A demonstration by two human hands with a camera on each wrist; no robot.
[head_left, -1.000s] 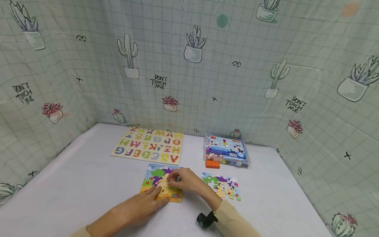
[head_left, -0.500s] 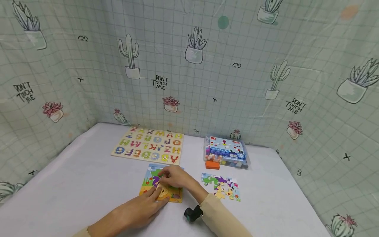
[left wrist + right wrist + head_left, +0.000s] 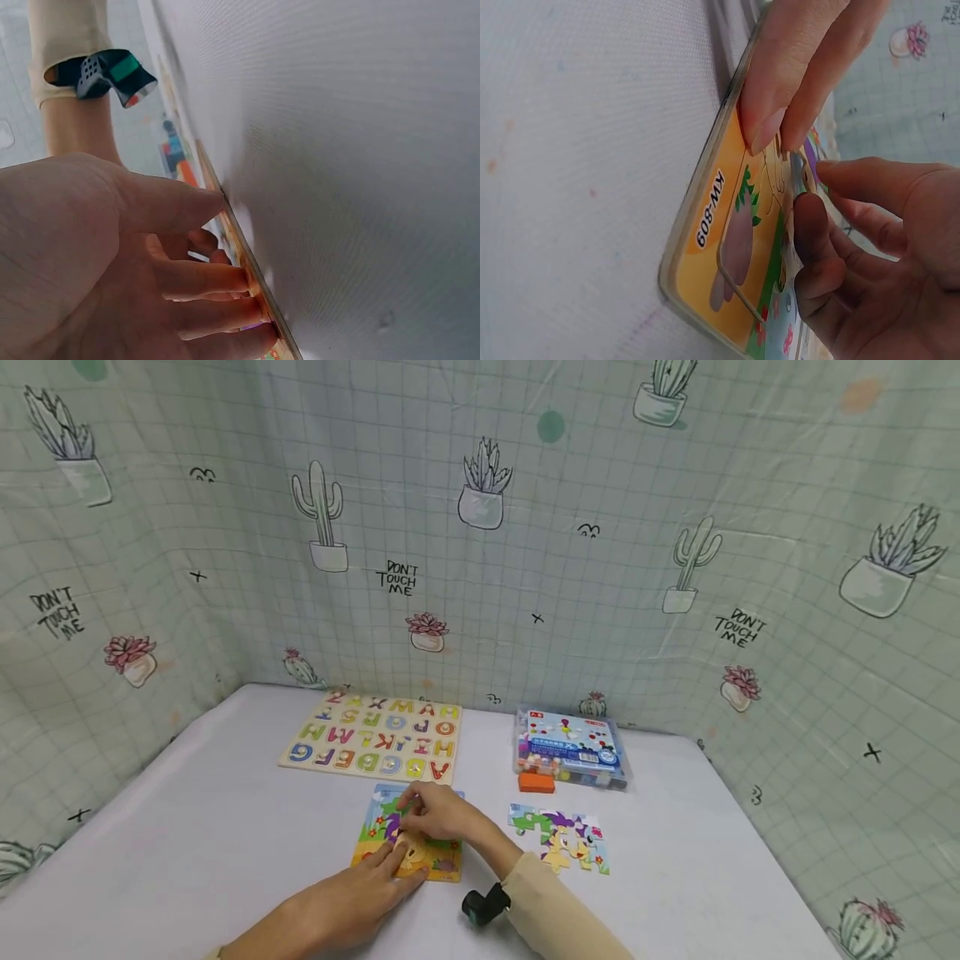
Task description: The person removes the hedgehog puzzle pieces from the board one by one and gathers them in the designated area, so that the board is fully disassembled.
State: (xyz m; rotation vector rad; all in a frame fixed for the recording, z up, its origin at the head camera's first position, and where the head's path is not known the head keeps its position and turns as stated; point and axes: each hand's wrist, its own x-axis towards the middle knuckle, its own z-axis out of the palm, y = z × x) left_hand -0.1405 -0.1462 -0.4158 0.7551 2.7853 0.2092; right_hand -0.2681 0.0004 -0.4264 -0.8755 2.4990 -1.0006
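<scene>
A hedgehog picture puzzle board (image 3: 447, 868) lies flat on the white table. My left hand (image 3: 360, 893) rests on its near left part, fingers extended over the picture; in the left wrist view the thumb (image 3: 176, 202) touches the board's edge. Above the board's middle, my right hand (image 3: 442, 814) has thumb and fingertips brought together. In the right wrist view they pinch what looks like the edge of a puzzle piece (image 3: 804, 171), mostly hidden by the fingers. To the right lie several partly joined loose puzzle pieces (image 3: 566, 843) with the hedgehog's face.
A wooden alphabet board (image 3: 375, 735) lies behind the puzzle board. At the back right sits a clear plastic box (image 3: 572, 747) with a blue label, and an orange block (image 3: 536, 783) stands before it. A patterned curtain (image 3: 480, 568) encloses the table's back and sides.
My right hand has moved left across the puzzle board, from its right side toward the middle. The left hand has stayed in place. The head view has tilted up slightly.
</scene>
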